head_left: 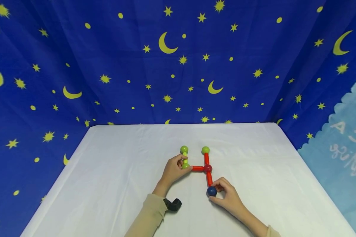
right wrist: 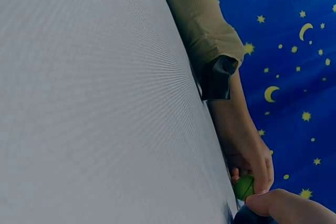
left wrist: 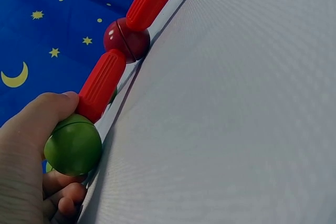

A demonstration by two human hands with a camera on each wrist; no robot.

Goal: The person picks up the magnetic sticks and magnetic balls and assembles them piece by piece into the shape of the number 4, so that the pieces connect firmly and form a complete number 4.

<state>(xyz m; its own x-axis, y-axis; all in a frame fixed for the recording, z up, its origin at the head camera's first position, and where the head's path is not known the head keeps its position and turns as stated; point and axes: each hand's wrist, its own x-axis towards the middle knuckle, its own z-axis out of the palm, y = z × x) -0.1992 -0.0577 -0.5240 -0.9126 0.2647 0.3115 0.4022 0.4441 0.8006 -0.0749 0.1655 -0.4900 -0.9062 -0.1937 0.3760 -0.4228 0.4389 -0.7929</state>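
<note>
A joined figure of balls and rods lies on the white table. My left hand (head_left: 172,170) holds the near-left green ball (left wrist: 73,146), its thumb by the end of a red rod (head_left: 198,169). From that ball a yellow-green rod (head_left: 185,160), partly behind the fingers, leads to a far green ball (head_left: 184,149). The red rod runs right to a dark red ball (head_left: 208,168). Another red rod (head_left: 206,158) reaches a second far green ball (head_left: 205,150); a third (head_left: 209,179) points nearer, to a dark blue ball (head_left: 212,191). My right hand (head_left: 229,198) pinches this blue ball between thumb and fingers.
White cloth covers the table (head_left: 112,184). A blue curtain (head_left: 136,65) with yellow stars and moons stands behind and at both sides. Light blue cloth (head_left: 344,144) with lettering hangs at the right. A black device (head_left: 173,204) sits at the left wrist.
</note>
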